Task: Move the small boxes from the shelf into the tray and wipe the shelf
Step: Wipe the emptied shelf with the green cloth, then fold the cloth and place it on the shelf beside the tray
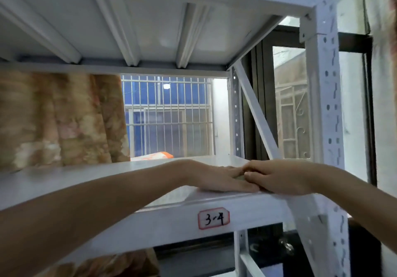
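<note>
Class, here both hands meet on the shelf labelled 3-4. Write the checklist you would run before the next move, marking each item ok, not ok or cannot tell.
1. Small boxes off the shelf: ok, none visible on it.
2. Tray within reach: cannot tell, not in view.
3. Wiping cloth in hand: cannot tell; something small shows between the hands.
4. Left hand flat on shelf: ok.
5. Right hand at the front edge: ok.

Bright daylight enters through the barred window (167,115) behind the white metal shelf (129,178); soft overall blur, edges bowed.
</note>
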